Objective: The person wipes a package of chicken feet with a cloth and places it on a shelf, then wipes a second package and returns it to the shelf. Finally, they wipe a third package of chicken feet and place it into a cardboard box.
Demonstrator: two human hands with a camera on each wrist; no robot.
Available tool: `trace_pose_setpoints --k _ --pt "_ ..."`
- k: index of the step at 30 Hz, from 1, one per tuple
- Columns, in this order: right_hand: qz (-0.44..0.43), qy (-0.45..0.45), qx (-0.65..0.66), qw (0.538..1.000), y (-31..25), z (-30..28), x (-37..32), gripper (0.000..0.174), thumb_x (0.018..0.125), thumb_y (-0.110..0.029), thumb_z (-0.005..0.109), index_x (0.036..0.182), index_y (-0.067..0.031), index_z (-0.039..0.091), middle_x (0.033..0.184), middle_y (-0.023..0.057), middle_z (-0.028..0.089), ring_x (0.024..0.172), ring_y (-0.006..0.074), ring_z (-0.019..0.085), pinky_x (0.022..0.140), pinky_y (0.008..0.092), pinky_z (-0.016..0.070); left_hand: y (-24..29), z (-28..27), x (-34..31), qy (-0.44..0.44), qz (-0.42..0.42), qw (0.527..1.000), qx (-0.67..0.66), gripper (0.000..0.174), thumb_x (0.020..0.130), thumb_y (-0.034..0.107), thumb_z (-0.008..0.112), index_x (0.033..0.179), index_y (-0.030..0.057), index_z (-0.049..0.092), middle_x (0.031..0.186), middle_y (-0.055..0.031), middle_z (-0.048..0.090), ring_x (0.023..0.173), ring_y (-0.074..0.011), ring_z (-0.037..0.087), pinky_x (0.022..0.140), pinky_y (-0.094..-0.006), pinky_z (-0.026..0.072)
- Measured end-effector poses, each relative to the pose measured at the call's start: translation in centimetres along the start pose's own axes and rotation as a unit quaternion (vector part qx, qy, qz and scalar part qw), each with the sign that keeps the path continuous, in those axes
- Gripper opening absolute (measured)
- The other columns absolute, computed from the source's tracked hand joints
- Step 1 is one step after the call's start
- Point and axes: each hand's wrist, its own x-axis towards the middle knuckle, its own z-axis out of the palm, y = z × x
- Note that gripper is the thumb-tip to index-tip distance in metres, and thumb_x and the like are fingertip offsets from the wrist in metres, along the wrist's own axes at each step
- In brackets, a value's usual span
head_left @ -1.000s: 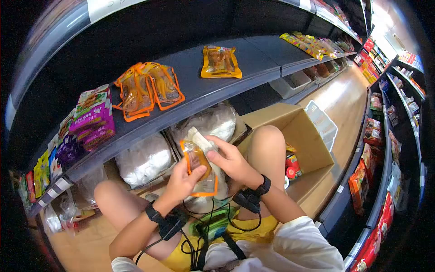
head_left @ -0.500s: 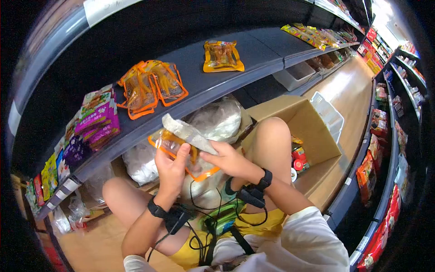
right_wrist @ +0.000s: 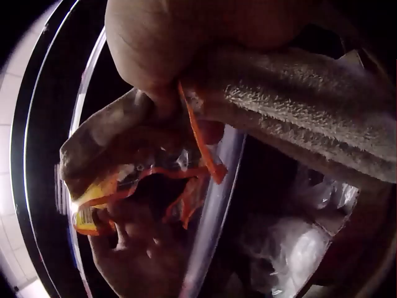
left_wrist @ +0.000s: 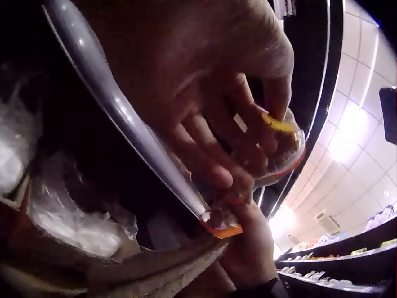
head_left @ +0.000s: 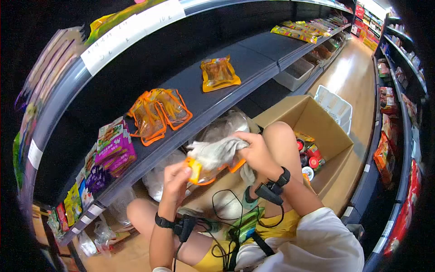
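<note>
In the head view a clear, orange-edged snack packet (head_left: pixel 206 176) is held between the two hands over the lap. My left hand (head_left: pixel 176 179) pinches its yellow corner between thumb and fingers. A grey-white cloth (head_left: pixel 217 153) lies across the packet, gripped by my right hand (head_left: pixel 258 155). The right wrist view shows the fuzzy cloth (right_wrist: pixel 298 112) draped over the packet's orange edge (right_wrist: pixel 197 130), with the left hand (right_wrist: pixel 139 251) below. From the left wrist, the left fingers curl at the packet (left_wrist: pixel 286 149).
Several orange-edged packets (head_left: pixel 158 113) and one yellow packet (head_left: pixel 219 74) lie on the dark shelf (head_left: pixel 251 59) ahead. Purple packets (head_left: pixel 115 147) stand at its left. A cardboard box (head_left: pixel 335 152) with jars (head_left: pixel 313 162) sits right of the knee, near a white basket (head_left: pixel 333 106).
The packet has turned from upright to lying flatter, and the cloth has spread across it. The left hand has shifted to the yellow corner. The head view has swung left.
</note>
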Motion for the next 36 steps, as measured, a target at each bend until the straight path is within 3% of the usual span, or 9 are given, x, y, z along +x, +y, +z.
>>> trace_pose_setpoints --k 7,8,12,13,15,18,24,28,36 --pt "-0.018 0.018 -0.042 0.999 0.1 -0.4 -0.1 0.023 0.08 0.002 0.06 0.102 0.0032 0.065 0.082 0.0014 0.064 0.068 0.006 0.057 0.06 0.0224 0.0478 -0.4 0.8 -0.7 -0.138 -0.031 0.985 0.101 0.028 0.083 0.004 0.066 0.111 -0.0001 0.06 0.109 -0.007 0.061 0.101 -0.0162 0.058 0.085 -0.0307 0.0488" --pt "0.018 -0.001 -0.062 0.998 -0.3 -0.3 -0.4 0.026 0.077 -0.005 0.064 0.102 0.0021 0.063 0.087 0.0142 0.068 0.082 0.0149 0.063 0.074 0.0305 0.0488 -0.7 1.2 -0.6 -0.112 -0.03 0.989 0.092 0.028 0.083 0.004 0.066 0.11 -0.0001 0.06 0.109 -0.0066 0.06 0.1 -0.0161 0.057 0.084 -0.0308 0.0494" --pt "0.021 -0.024 -0.123 0.992 -0.3 0.4 -0.8 0.029 0.077 -0.014 0.067 0.103 -0.001 0.064 0.089 0.0221 0.065 0.083 0.0304 0.066 0.072 0.0355 0.0494 -1.6 1.6 -0.5 0.02 -0.069 0.991 0.111 0.022 0.084 0.007 0.067 0.103 0.0003 0.059 0.101 -0.0042 0.058 0.095 -0.015 0.056 0.077 -0.0313 0.0519" --pt "-0.029 -0.02 -0.158 0.987 -0.4 0.4 -0.9 0.032 0.076 -0.009 0.069 0.104 0.0043 0.063 0.086 0.0195 0.067 0.075 0.0198 0.065 0.07 0.0327 0.0499 -2.2 1.2 -0.2 0.062 -0.084 0.987 0.126 0.019 0.084 0.008 0.068 0.099 0.0004 0.06 0.097 -0.0034 0.057 0.092 -0.0146 0.057 0.075 -0.0313 0.0524" --pt "-0.085 -0.039 -0.165 0.982 -0.1 0.3 -0.9 0.032 0.076 -0.009 0.068 0.105 0.0043 0.062 0.088 0.0224 0.065 0.08 0.0304 0.067 0.072 0.0349 0.0503 -2.8 0.9 0.2 0.125 0.068 0.893 0.426 0.017 0.078 0.009 0.071 0.089 0.0018 0.06 0.093 -0.0073 0.055 0.086 -0.0192 0.056 0.068 -0.03 0.0503" --pt "-0.085 -0.037 -0.176 0.98 -0.4 0.2 -1.0 0.032 0.075 -0.007 0.066 0.105 0.0044 0.062 0.091 0.0239 0.064 0.086 0.0377 0.064 0.074 0.037 0.0503 -2.7 1.7 0.2 0.185 0.2 0.798 0.538 0.023 0.072 0.007 0.073 0.09 0.003 0.059 0.095 -0.0139 0.049 0.093 -0.0322 0.05 0.08 -0.0394 0.042" --pt "-0.076 -0.031 -0.234 0.969 0.3 -0.5 -1.0 0.03 0.073 -0.004 0.063 0.103 0.003 0.063 0.089 0.0229 0.064 0.085 0.0374 0.064 0.075 0.037 0.0501 -2.3 3.8 -0.1 0.24 0.207 0.725 0.612 0.036 0.07 0.009 0.075 0.099 0.0007 0.056 0.099 -0.0156 0.049 0.096 -0.0338 0.047 0.083 -0.0422 0.0407" --pt "-0.03 -0.071 -0.207 0.975 0.4 -0.4 -1.2 0.036 0.072 -0.005 0.06 0.108 0.0017 0.063 0.094 0.0263 0.063 0.089 0.0384 0.063 0.078 0.0391 0.0506 -3.1 2.3 0.1 0.082 0.17 0.804 0.564 0.042 0.071 0.012 0.075 0.108 0.0023 0.057 0.105 -0.0142 0.051 0.099 -0.0341 0.047 0.087 -0.044 0.0402" --pt "0.01 -0.144 -0.181 0.973 -0.8 -0.6 -1.0 0.026 0.08 -0.012 0.068 0.1 0.0042 0.063 0.085 0.0193 0.066 0.078 0.0231 0.065 0.073 0.0335 0.0492 -2.7 2.4 -0.7 0.002 0.201 0.753 0.626 0.05 0.074 0.017 0.073 0.121 0.014 0.059 0.117 -0.0069 0.053 0.113 -0.0288 0.046 0.091 -0.0418 0.0373"
